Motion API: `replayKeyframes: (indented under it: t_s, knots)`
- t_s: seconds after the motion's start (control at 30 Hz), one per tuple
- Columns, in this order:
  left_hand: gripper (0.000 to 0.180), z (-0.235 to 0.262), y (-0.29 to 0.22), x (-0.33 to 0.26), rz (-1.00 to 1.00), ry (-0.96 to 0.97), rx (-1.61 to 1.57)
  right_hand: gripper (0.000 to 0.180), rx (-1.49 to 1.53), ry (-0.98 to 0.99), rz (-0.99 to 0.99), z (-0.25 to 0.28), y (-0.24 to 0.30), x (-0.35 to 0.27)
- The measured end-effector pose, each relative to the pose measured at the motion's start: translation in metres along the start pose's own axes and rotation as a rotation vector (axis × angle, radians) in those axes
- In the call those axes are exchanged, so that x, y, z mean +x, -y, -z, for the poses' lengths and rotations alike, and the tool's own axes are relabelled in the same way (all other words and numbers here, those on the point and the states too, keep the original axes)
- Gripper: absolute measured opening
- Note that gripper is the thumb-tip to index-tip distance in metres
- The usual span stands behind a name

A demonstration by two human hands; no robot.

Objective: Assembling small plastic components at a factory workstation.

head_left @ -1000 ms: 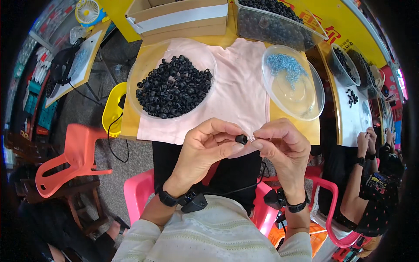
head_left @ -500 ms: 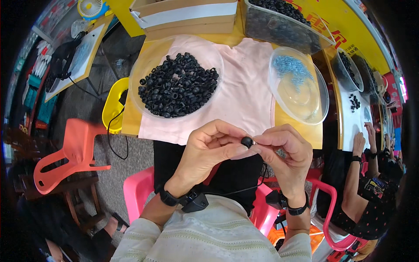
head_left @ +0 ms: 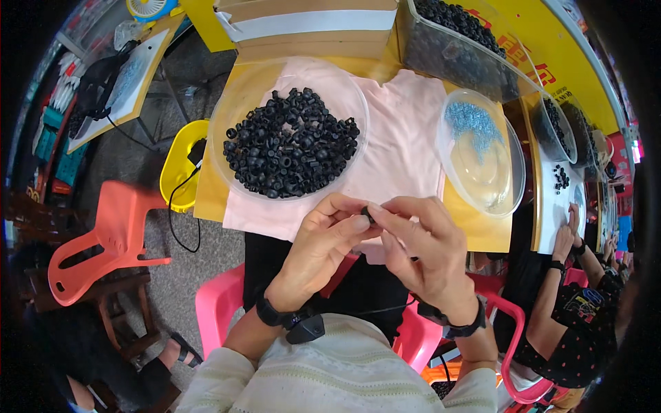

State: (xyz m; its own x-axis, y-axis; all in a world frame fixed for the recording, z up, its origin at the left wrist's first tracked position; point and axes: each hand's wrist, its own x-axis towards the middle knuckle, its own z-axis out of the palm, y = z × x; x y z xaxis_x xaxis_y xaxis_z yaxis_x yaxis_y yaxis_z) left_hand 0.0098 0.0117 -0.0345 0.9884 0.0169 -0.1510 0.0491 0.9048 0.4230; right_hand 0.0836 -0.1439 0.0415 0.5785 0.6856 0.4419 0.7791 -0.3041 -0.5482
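Above the front edge of the table, my left hand (head_left: 318,237) pinches a small round black part (head_left: 370,215) between thumb and fingertips. My right hand (head_left: 432,251) meets it there, its index fingertip pressed against the part and its other fingers curled. Fingers cover most of the part. Beyond my left hand, a wide clear plastic bowl (head_left: 219,148) holds a heap of similar black parts (head_left: 292,141). To the right, a clear shallow tub (head_left: 492,189) contains small light-blue pieces (head_left: 474,124). A pink cloth (head_left: 399,131) lies beneath the bowl.
A cardboard box (head_left: 310,41) and a clear bin of black parts (head_left: 458,58) line the table's back. At left are a yellow bucket (head_left: 180,165) with a cable and an orange chair (head_left: 113,237). Another person's arms (head_left: 554,268) rest by the white table at right.
Both hands have shifted slightly left and up. My right index finger has moved over the black part, which is now mostly covered. The view has tilted a little.
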Motion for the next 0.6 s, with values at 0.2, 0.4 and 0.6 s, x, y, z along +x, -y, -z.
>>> replayKeyframes:
  t_s: [0.2,0.4,0.6]
  knots:
    - [0.019,0.005,-0.004,0.0,0.059,0.053,0.09,0.011,-0.054,0.072,-0.102,-0.008,-0.034,0.078]
    - [0.02,0.002,0.001,0.0,0.155,0.018,0.183,0.009,-0.273,0.142,0.043,-0.055,-0.075,0.13]
    - [0.02,0.007,-0.001,0.002,0.173,0.016,0.178,0.017,-0.442,0.317,-0.044,-0.08,-0.08,0.148]
